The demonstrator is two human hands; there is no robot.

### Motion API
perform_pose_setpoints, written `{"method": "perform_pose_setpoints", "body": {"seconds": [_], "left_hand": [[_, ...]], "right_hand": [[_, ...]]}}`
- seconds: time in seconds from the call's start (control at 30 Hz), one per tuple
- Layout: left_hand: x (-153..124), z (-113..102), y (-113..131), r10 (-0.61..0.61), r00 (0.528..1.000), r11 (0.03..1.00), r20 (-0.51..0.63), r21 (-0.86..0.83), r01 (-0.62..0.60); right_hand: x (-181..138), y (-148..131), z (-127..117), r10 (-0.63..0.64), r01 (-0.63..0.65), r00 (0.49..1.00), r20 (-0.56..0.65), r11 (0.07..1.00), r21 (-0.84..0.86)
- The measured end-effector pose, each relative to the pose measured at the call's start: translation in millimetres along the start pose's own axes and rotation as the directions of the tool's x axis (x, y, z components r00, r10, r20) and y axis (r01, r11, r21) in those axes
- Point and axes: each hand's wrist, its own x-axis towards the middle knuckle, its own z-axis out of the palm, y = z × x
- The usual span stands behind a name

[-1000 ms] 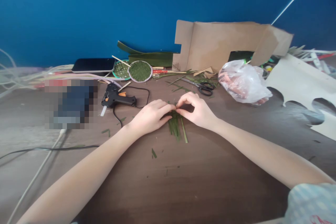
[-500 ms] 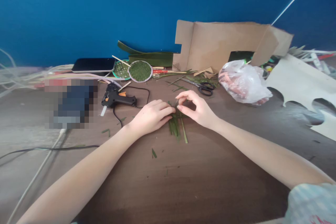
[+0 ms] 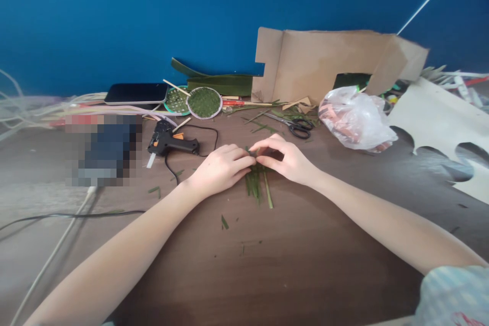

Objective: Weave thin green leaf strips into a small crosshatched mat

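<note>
Narrow green leaf strips (image 3: 253, 187) lie crossed on the brown table under my fingers, their lower ends pointing toward me. My left hand (image 3: 221, 167) rests on their left side, its thumb and fingers pressed together on the strips. From the right, my right hand (image 3: 284, 159) pinches at the far part of the same strips, thumb and forefinger tips close to the left fingertips. The fingers hide where the strips cross. One longer strip (image 3: 268, 191) sticks out below my right hand.
Left of my hands lies a black glue gun (image 3: 171, 142) with its cord. Scissors (image 3: 296, 126), a plastic bag (image 3: 355, 119) and a cardboard piece (image 3: 317, 61) are farther back. Two round woven pieces (image 3: 205, 103) lie by a phone (image 3: 135, 93). Cut white card (image 3: 431, 117) is at right.
My right hand has moved slightly left, and its thumb and forefinger have closed in on the strips beside my left fingertips. My left hand has stayed in place.
</note>
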Motion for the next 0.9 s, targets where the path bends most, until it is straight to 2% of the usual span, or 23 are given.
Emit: {"method": "perform_pose_setpoints", "body": {"seconds": [0.1,0.3,0.53,0.73,0.9], "left_hand": [[0.2,-0.2,0.2,0.000,1.000,1.000,-0.003,-0.010,0.000],[0.8,-0.8,0.4,0.005,1.000,1.000,-0.004,-0.014,-0.005],[0.5,-1.7,1.7,0.002,1.000,1.000,0.030,0.021,-0.003],[-0.4,-0.5,2.3,-0.030,1.000,1.000,0.000,0.002,0.030],[-0.1,-0.7,1.3,-0.047,0.999,0.998,0.012,-0.045,0.047]], "right_hand": [[0.2,0.4,-0.3,0.002,-0.002,1.000,0.012,1.000,-0.001],[0.1,4.0,2.2,0.049,-0.051,0.998,-0.036,0.998,-0.035],[-0.6,6.0,4.7,0.004,-0.013,0.998,-0.057,0.987,-0.162],[-0.4,6.2,4.5,-0.013,0.007,0.999,-0.035,0.987,-0.159],[-1.1,7.9,5.1,0.025,-0.031,0.999,-0.040,0.988,-0.150]]}}
